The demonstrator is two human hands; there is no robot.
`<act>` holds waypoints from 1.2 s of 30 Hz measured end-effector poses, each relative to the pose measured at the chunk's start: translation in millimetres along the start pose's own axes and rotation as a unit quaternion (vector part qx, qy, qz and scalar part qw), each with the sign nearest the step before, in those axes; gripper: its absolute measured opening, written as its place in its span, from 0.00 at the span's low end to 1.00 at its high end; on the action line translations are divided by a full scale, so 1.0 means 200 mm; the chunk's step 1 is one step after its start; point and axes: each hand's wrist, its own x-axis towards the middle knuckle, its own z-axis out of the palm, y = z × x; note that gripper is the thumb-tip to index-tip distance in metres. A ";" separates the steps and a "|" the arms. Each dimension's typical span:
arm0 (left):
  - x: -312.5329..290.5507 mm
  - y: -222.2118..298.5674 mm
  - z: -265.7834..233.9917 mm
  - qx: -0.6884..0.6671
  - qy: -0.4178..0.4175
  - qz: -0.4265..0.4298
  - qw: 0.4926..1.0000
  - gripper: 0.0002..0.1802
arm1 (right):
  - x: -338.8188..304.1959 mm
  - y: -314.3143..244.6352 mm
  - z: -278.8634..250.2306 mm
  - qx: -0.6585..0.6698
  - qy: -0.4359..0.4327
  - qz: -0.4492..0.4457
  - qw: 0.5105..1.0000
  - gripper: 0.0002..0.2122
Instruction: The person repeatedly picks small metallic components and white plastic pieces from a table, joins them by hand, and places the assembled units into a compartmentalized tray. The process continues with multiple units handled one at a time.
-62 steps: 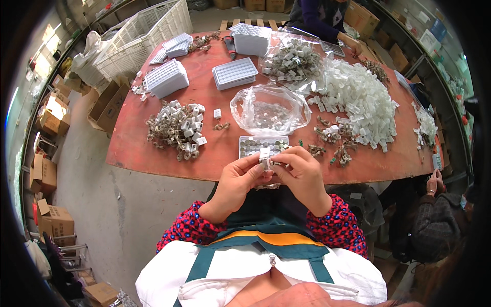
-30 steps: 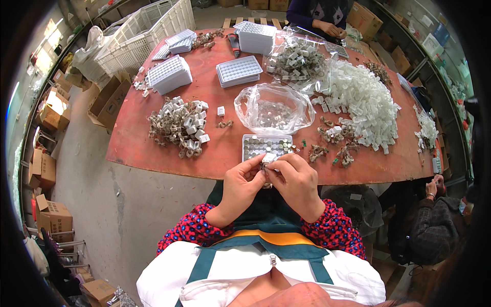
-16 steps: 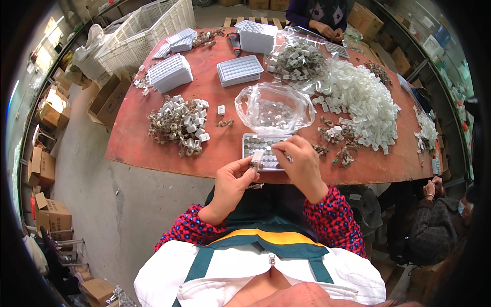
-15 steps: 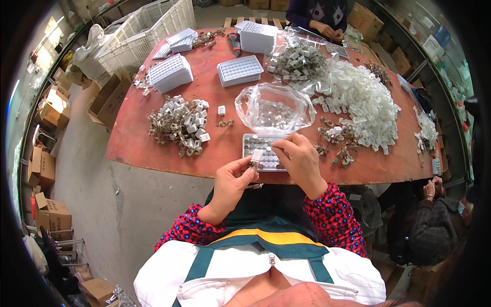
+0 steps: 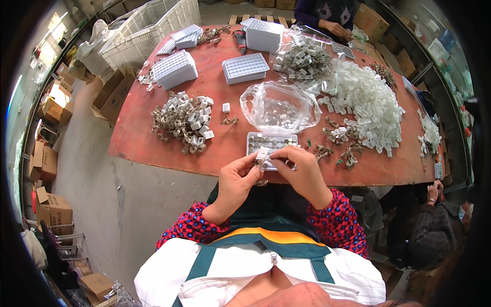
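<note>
Between thumb and fingers, my left hand (image 5: 235, 181) grips a small white plastic case (image 5: 263, 153), its cord hanging below my fingers. My right hand (image 5: 305, 175) is closed in a pinch right beside the case; whatever its fingertips hold is hidden. Both hands hover over the near part of a white tray (image 5: 249, 145) at the table's front edge. Rows of silvery round button cells (image 5: 271, 141) sit in the tray's pockets. Just beyond lies an open clear plastic bag (image 5: 246, 108) with more round silvery pieces inside.
On the red table (image 5: 138, 138), corded white cases (image 5: 184, 120) are heaped at left and translucent white pieces (image 5: 373, 112) at right. Stacked trays (image 5: 245, 68) stand farther back, near a bag of cases (image 5: 304, 61). Across the table are a co-worker's hands (image 5: 337, 30); another person (image 5: 434, 230) sits at right.
My right hand has moved from above the tray toward me, in against the case held in my left hand. The whole view has shifted slightly.
</note>
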 end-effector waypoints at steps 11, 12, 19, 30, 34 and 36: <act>-0.02 0.01 0.01 -0.024 -0.017 0.011 0.999 0.21 | -0.01 -0.06 0.08 -0.120 0.030 -0.102 0.987 0.07; -0.01 0.01 0.00 -0.023 -0.013 0.009 1.000 0.21 | -0.01 -0.05 0.08 -0.123 0.018 -0.109 0.986 0.07; 0.03 0.02 -0.10 -0.029 0.038 -0.008 0.999 0.21 | -0.03 0.01 0.10 -0.272 0.027 -0.082 0.958 0.06; 0.00 0.01 -0.04 -0.012 0.006 -0.002 1.000 0.22 | -0.03 -0.04 0.10 -0.091 0.076 -0.034 0.992 0.05; -0.01 0.01 0.01 -0.038 -0.013 0.014 0.999 0.23 | -0.02 -0.07 0.10 -0.170 0.101 -0.113 0.974 0.06; -0.01 0.01 0.02 -0.028 -0.018 0.025 0.999 0.23 | -0.02 -0.07 0.10 -0.190 0.094 -0.122 0.970 0.06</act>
